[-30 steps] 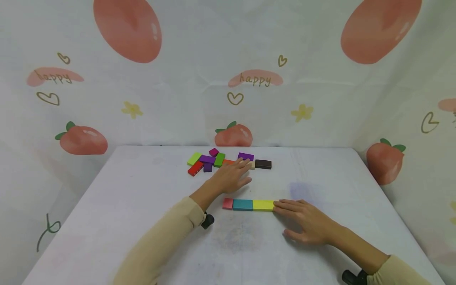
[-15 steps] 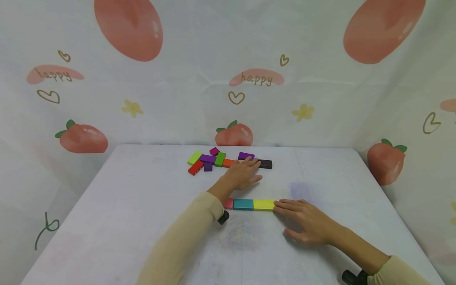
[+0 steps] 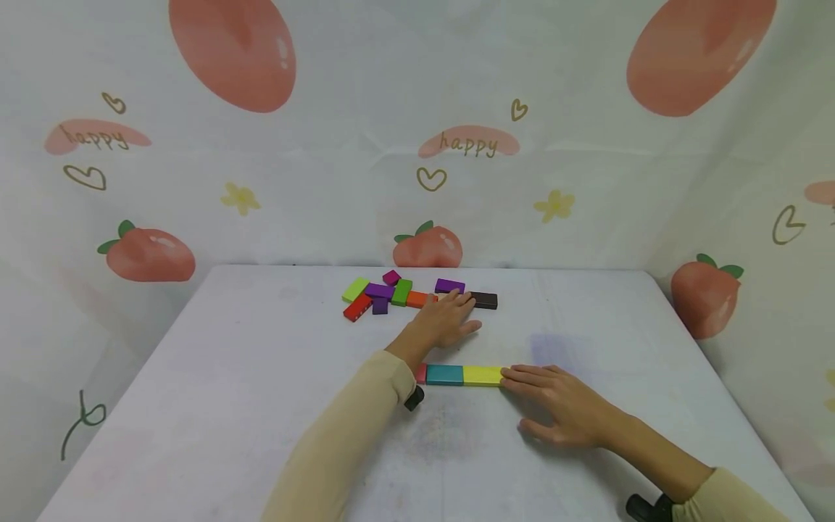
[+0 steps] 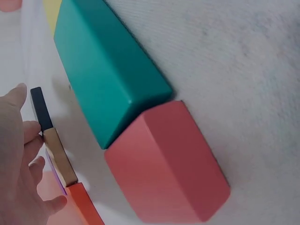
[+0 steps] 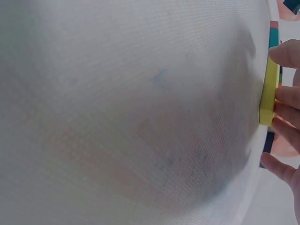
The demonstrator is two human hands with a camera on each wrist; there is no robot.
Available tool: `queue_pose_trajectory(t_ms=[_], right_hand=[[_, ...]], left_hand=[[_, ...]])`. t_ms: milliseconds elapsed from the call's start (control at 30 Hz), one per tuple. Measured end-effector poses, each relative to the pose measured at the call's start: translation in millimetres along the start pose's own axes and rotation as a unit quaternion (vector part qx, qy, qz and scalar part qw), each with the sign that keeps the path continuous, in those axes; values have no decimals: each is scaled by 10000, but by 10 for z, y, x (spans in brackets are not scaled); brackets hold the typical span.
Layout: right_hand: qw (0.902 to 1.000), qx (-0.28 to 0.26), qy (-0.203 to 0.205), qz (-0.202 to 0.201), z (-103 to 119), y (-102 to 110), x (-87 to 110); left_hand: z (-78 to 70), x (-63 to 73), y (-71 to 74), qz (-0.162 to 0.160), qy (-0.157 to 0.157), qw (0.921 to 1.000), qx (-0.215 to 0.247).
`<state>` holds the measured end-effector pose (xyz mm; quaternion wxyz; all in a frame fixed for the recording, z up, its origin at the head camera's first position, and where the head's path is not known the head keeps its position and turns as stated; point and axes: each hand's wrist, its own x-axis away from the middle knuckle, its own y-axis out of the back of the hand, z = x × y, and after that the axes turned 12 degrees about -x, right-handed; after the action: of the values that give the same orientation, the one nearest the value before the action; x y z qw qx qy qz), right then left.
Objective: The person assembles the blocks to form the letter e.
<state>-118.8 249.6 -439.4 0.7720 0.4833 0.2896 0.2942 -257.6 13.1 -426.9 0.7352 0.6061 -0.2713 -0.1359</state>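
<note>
The left hand [image 3: 443,320] reaches over the farther row of blocks, its fingers extended and moderately spread. Its fingertips lie at the beige block [image 4: 60,157], near the joint with the dark block [image 3: 485,300]; whether they press or merely hover, I cannot tell. The beige block is largely covered by the hand in the head view; the left wrist view shows it lying end to end between the dark block and the orange block [image 3: 416,299]. A purple block [image 3: 450,286] lies just behind this row.

The right hand [image 3: 557,409] is spread wide, thumb well apart from the straight fingers, whose tips touch the right end of the yellow block [image 3: 481,375]. Nearer the person, the yellow block, the teal block [image 3: 445,375] and the pink block [image 4: 164,164] form a straight row, right to left, flat on the white desk [image 3: 196,399]. The left sleeve [image 3: 346,442] partly covers the pink block in the head view.

To the left of the orange block stands a loose cluster: a green block [image 3: 401,292], a magenta block [image 3: 391,277], a lime block [image 3: 355,289], a red block [image 3: 357,308] with pale dots, and two further purple pieces. A white backdrop [image 3: 352,188] printed with peaches, hearts and flowers rises behind.
</note>
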Motion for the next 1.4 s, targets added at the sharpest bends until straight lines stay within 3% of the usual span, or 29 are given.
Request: queue_pose_trajectory(t_ms=[300,567,1100,1400], right_hand=[[9999,-31,-115,113,11,-17,-6],[9995,177,228,-104,-8,-41,4],[9983,538,183,-115,17,-91,72],[9983,523,248,-115,37,-55,49]], left_hand=[[-26,11,-16,-48,-204,9998,38],[2,87,-2,7,-421,9991,108],[21,294,-51,-184,-1172,9928,141],[-43,369,-76,-313,-1208,9922,-52]])
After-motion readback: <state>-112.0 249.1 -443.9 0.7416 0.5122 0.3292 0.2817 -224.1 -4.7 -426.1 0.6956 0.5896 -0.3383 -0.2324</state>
